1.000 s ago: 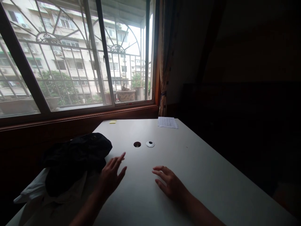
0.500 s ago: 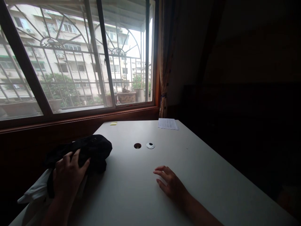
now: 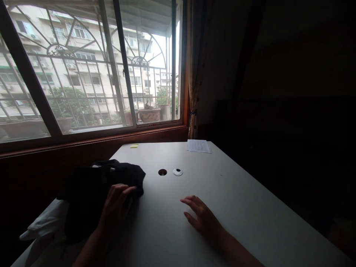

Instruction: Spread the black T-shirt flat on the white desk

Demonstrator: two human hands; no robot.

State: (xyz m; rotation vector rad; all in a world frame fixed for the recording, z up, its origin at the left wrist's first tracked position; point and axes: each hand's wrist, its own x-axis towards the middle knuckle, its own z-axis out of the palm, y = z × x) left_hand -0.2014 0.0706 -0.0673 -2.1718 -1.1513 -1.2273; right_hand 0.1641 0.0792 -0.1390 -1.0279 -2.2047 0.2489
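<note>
A dark cloth [image 3: 86, 189] lies bunched at the left side of the white table, over a pale cloth [image 3: 50, 220] at the left edge. My left hand [image 3: 115, 202] is closed on the right part of the dark cloth, its fingers bent and pressed together. My right hand [image 3: 201, 215] rests over the table's middle with its fingers apart and nothing in them.
On the table [image 3: 236, 207] are a round hole [image 3: 162, 172] and a white disc [image 3: 177, 172] beside it. Papers [image 3: 198, 146] and a yellow note [image 3: 134, 146] lie at the far edge. A window [image 3: 83, 74] and a curtain [image 3: 194, 74] stand beyond.
My left hand has moved right and closed on the dark cloth, which now spreads further right. My right hand has barely moved.
</note>
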